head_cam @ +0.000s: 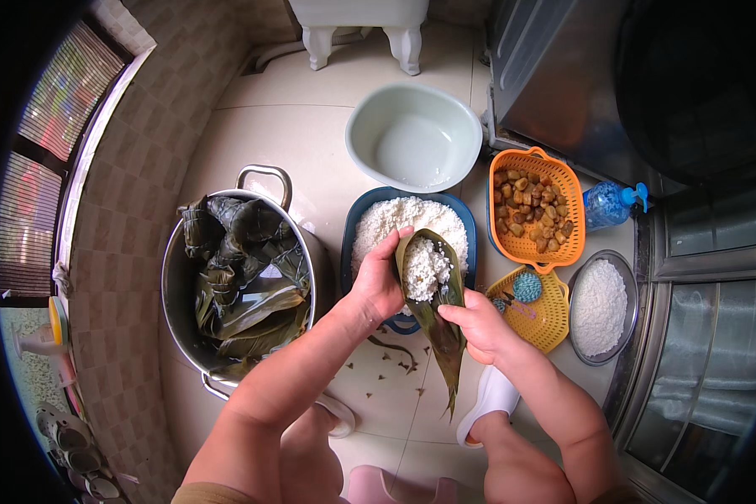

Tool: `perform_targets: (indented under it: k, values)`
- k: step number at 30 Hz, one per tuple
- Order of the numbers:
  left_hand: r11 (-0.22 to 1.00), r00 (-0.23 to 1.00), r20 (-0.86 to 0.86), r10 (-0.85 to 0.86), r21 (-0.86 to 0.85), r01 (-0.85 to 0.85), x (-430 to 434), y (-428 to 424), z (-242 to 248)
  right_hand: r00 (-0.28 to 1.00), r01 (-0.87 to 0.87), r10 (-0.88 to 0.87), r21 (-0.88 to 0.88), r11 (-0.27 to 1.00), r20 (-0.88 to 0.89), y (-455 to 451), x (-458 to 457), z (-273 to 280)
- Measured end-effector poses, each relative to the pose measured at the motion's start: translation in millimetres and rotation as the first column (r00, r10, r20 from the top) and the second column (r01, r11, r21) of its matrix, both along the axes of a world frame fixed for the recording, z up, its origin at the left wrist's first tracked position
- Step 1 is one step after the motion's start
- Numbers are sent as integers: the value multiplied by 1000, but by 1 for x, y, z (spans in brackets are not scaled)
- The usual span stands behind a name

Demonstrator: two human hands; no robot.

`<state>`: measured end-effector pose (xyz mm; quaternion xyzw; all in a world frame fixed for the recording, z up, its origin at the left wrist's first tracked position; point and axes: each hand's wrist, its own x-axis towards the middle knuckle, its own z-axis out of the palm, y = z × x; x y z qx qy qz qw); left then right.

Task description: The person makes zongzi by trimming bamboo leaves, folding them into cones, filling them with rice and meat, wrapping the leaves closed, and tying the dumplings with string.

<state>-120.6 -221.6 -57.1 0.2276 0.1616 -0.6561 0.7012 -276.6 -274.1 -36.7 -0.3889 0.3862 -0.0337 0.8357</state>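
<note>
My left hand (378, 277) cups the upper left side of a dark green leaf cone (457, 286) filled with white rice (423, 268). My right hand (482, 324) grips the same leaf lower down on its right edge, with the thumb on top near the rice; the pointed leaf ends hang towards me. Beneath the cone stands a blue basin (346, 233) holding more white rice. At the left, a large steel pot (170, 315) holds several tied leaf-wrapped dumplings (223, 233) and loose wet leaves (258, 312). An orange basket (535, 255) at the right contains brown chunks, perhaps meat.
A pale basin (416, 135) stands beyond the rice. At the right are a yellow basket (551, 315) with a ball of teal string (527, 286) and scissors, a metal bowl (598, 309) of white grains and a blue pump bottle (607, 205). Leaf scraps (384, 368) litter the tiled floor. A pink stool (368, 485) is below.
</note>
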Motion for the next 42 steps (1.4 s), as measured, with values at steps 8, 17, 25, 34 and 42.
perform_targets:
  k: [8, 17, 25, 34, 42]
  values:
    - [999, 1000, -20, -13, 43, 14, 4, 1, 13, 1000, -9, 6, 261, 965, 13, -5, 1, 3]
    - [1000, 1000, 7, 12, -20, -12, -1, 1, 7, 999, 24, -13, 351, 936, -34, -4, 5, 14]
    - [996, 995, -97, -9, 91, 18, 0, -2, 9, 998, -69, 69, -57, 996, -1, -4, 4, 11]
    - [990, 998, -49, -50, 132, 56, -11, -5, 15, 955, 52, -152, 360, 932, 256, -30, 29, 4]
    - [977, 988, 144, -49, 212, 18, -13, -3, 3, 980, 12, -38, 134, 991, 194, -18, 40, 14]
